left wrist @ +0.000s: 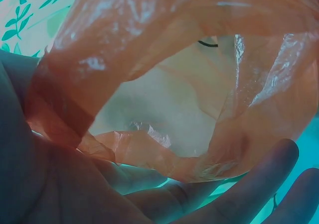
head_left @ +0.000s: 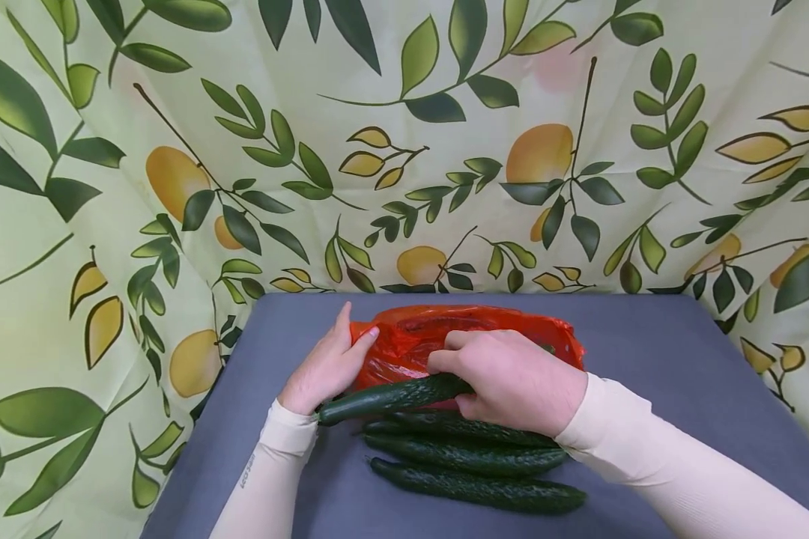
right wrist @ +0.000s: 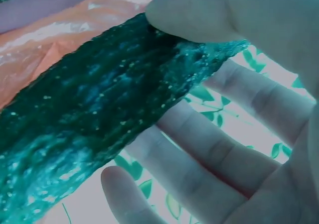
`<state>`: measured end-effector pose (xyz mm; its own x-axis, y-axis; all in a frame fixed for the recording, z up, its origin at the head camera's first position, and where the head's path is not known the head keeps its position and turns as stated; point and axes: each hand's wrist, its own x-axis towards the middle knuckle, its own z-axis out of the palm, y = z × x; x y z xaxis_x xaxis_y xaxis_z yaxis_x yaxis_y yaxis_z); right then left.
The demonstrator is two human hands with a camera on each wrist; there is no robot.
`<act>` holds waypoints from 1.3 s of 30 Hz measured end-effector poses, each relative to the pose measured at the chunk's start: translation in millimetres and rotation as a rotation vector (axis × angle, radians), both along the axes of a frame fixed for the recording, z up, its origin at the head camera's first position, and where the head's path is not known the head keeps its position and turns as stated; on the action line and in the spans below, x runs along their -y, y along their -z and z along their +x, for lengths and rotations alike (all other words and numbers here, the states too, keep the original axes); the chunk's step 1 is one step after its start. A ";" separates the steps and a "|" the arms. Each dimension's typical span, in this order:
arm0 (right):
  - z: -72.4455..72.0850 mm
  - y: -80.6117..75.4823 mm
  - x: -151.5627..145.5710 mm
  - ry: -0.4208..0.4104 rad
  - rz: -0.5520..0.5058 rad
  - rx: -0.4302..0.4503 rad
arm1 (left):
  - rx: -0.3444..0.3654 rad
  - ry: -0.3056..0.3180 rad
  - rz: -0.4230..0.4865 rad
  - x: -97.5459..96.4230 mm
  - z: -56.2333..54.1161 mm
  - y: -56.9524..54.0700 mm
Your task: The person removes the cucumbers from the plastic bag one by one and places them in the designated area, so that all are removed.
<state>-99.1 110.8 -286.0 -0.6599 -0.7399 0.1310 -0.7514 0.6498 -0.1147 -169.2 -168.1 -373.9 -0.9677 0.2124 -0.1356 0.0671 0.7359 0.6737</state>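
Note:
My right hand (head_left: 512, 378) grips a dark green, bumpy cucumber (head_left: 391, 397) near one end, in front of the red plastic bag (head_left: 398, 348). In the right wrist view the thumb lies over the cucumber (right wrist: 99, 94) and the fingers reach under it. At the bag's left end, my left hand (head_left: 326, 367) holds the rim between thumb and fingers. The left wrist view looks into the mouth of the bag (left wrist: 144, 45), with fingers spread beneath its edge. Three more cucumbers (head_left: 475, 486) lie roughly side by side on the table below the right hand.
A dark grey table (head_left: 661, 389) carries the bag and cucumbers. Behind it and along both sides hangs a cloth (head_left: 391, 217) printed with leaves and orange fruit.

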 end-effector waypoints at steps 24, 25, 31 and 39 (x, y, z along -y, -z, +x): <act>87.0 46.3 -27.8 0.232 0.036 -0.119 | 0.020 0.016 -0.062 -5.2 2.6 -3.9; 85.1 52.5 -27.0 0.234 0.040 -0.116 | 0.021 0.014 -0.063 -4.8 2.5 -3.2; 74.0 85.6 -15.1 0.267 0.076 -0.106 | 0.025 0.004 -0.060 -2.3 1.7 -1.3; 68.1 115.0 -3.2 0.319 0.104 -0.052 | 0.034 -0.005 -0.052 -2.4 -2.3 -0.1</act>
<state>-31.1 114.0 -401.0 -0.8545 -0.5087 0.1051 -0.5117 0.8592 -0.0024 -171.5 -165.6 -373.8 -0.9635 0.1991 -0.1789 0.0410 0.7702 0.6365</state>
